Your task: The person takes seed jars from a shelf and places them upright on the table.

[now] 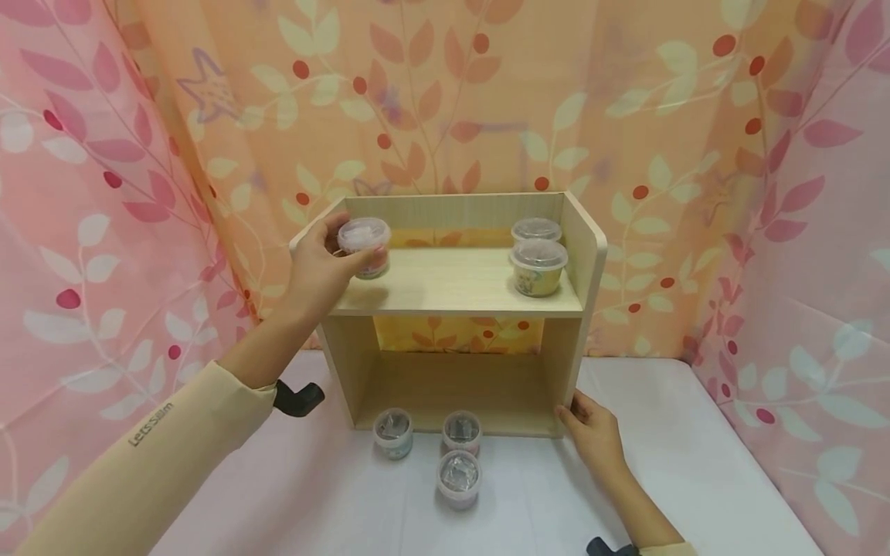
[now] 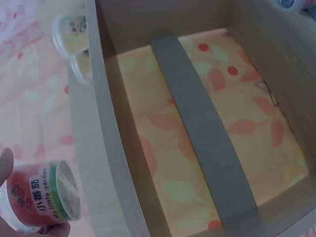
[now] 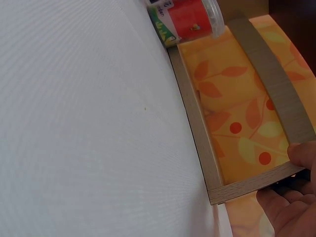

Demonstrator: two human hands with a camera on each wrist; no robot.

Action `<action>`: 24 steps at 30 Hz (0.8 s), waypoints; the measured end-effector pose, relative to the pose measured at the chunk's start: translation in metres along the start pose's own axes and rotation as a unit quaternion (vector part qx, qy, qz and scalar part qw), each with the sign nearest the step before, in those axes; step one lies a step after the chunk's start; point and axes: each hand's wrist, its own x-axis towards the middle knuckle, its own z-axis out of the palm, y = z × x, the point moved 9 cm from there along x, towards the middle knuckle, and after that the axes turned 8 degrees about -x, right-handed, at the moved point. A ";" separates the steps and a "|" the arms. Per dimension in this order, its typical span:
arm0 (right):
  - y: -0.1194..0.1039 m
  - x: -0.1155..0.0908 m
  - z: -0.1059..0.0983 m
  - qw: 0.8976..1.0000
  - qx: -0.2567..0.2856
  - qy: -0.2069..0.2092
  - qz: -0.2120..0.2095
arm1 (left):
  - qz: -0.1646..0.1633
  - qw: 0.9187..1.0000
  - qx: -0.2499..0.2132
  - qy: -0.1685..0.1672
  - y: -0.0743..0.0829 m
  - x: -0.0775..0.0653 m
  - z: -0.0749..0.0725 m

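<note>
In the head view, my left hand (image 1: 323,259) grips a small lidded plastic tub (image 1: 365,235) between thumb and fingers, just above the left end of the upper shelf (image 1: 445,282). The left wrist view shows this tub's red label (image 2: 30,195) with a tomato picture and "My little garden". My right hand (image 1: 596,436) pinches the lower front edge of the wooden rack's right side panel (image 1: 573,347); the right wrist view shows thumb and fingers on either side of it. Two tubs, a yellow-green one (image 1: 538,269) and another (image 1: 535,229) behind it, stand at the upper shelf's right end.
Three more lidded tubs stand on the white table near the rack's lower front edge: one (image 1: 393,434) at left, one (image 1: 462,431) by the middle and one (image 1: 459,480) nearer me. Patterned curtains (image 1: 445,100) hang behind and at both sides.
</note>
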 end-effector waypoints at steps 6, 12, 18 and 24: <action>0.001 0.000 -0.001 1.000 0.000 -0.002 0.002 | 0.020 1.000 -0.016 -0.009 0.011 -0.020 0.000; 0.001 0.000 -0.003 1.000 -0.003 0.000 0.003 | 0.023 0.999 -0.022 -0.012 0.015 -0.047 -0.001; 0.002 0.001 -0.003 1.000 0.002 0.004 0.010 | -0.001 0.999 -0.026 -0.022 0.002 -0.073 -0.002; 0.004 0.000 0.001 1.000 0.017 0.000 0.018 | -0.026 0.998 -0.041 -0.027 -0.027 -0.097 -0.003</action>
